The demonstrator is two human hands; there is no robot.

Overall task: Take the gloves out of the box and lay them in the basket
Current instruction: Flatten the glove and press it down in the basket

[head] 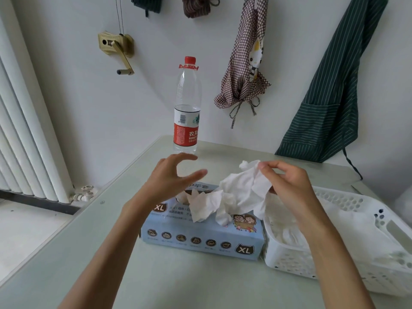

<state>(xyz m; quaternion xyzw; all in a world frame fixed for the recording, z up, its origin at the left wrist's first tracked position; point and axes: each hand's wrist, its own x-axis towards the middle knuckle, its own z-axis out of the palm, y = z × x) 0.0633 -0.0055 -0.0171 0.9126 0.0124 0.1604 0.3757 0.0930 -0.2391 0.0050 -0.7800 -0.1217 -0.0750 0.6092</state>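
The right hand (287, 184) pinches a crumpled white glove (243, 188) between thumb and fingertips, holding it up above the far right end of the box (200, 239). The glove hangs down and to the left from the fingers (267, 167), and its lower folds trail toward the slot in the box top, where more white gloves (200, 206) bunch out; whether the held glove is fully free of that bunch cannot be told. The basket (347, 210) stands on the tabletop (89, 253) just beside the right end of the box, touching it or very nearly, toward the right edge, directly below and right of the right hand. So the right hand is plainly the nearer one, and the coming move looks like a short carry rightward and down over the basket's near wall, with the glove's trailing end needing to clear the box. The left hand (171, 177) hovers over the far left part of the box, fingers spread and loosely curved, holding nothing. Inside the basket some white, thin material already lies on the bottom, probably gloves. A water bottle (187, 112) stands upright near the far edge, behind the left hand, apart from the box.
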